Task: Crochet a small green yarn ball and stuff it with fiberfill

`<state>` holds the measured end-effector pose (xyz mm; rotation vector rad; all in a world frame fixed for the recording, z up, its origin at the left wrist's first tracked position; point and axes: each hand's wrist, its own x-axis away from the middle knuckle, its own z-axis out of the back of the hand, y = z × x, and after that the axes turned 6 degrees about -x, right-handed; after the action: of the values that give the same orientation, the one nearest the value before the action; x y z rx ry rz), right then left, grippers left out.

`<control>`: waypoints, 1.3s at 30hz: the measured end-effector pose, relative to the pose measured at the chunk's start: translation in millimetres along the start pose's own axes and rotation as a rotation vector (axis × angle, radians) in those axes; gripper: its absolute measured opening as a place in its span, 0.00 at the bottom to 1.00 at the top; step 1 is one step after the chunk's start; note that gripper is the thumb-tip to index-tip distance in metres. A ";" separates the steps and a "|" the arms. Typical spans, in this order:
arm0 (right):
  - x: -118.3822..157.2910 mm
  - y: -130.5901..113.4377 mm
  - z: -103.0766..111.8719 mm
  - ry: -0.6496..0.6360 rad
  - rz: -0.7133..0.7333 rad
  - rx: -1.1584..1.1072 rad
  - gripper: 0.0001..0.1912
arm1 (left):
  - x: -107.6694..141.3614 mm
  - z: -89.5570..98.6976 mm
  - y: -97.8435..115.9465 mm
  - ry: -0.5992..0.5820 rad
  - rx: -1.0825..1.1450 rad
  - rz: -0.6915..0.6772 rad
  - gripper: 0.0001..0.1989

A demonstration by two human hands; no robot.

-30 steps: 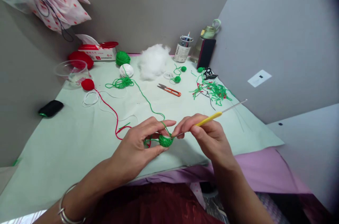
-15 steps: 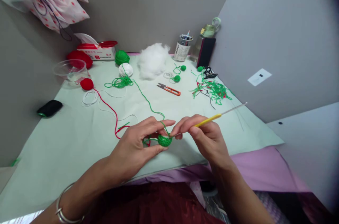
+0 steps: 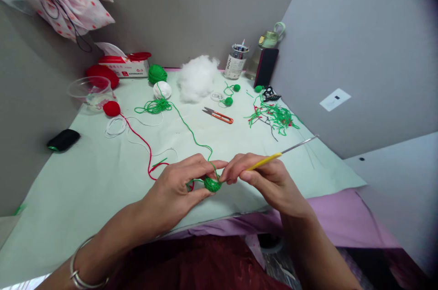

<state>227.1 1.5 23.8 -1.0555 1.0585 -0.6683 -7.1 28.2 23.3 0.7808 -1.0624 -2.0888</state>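
Note:
My left hand (image 3: 181,180) pinches a small green crocheted piece (image 3: 212,184) between thumb and fingers, low over the table. Green yarn (image 3: 193,133) runs from it up to a loose green tangle (image 3: 155,106). In my right hand (image 3: 262,176) is a crochet hook with a yellow handle (image 3: 265,161); its far metal end points up and right, while its near tip is at the green piece, partly hidden by my fingers. Red yarn (image 3: 149,155) passes close to my left hand, leading from a small red ball (image 3: 111,108).
Orange scissors (image 3: 219,115) lie mid-table, with white stuffing (image 3: 198,79) behind. Yarn scraps (image 3: 278,116), a phone (image 3: 266,67) and a pen jar (image 3: 236,64) are at the right. A plastic cup (image 3: 91,91) and black object (image 3: 63,139) stand left.
My right hand has tipped slightly and its fingers have come closer to my left fingertips. The hook's yellow handle has shifted a little left and down.

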 end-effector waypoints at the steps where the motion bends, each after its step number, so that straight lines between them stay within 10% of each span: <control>1: -0.1 -0.1 -1.0 0.001 0.022 0.041 0.10 | -0.3 -0.7 0.1 0.011 0.012 0.018 0.14; 8: 3.4 9.4 -21.4 0.100 0.380 0.312 0.12 | 0.7 -13.4 2.4 0.200 0.208 0.236 0.26; 19: -0.5 25.5 -25.0 0.307 0.023 -0.378 0.12 | 4.1 -7.6 9.9 0.203 0.227 0.120 0.17; 39: -5.0 4.0 -5.9 -0.037 0.241 0.175 0.10 | 0.2 0.8 4.5 0.069 0.082 0.108 0.10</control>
<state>219.6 5.1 21.2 -0.7721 1.0548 -0.5331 -6.6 26.3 27.5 0.8112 -1.1331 -1.9248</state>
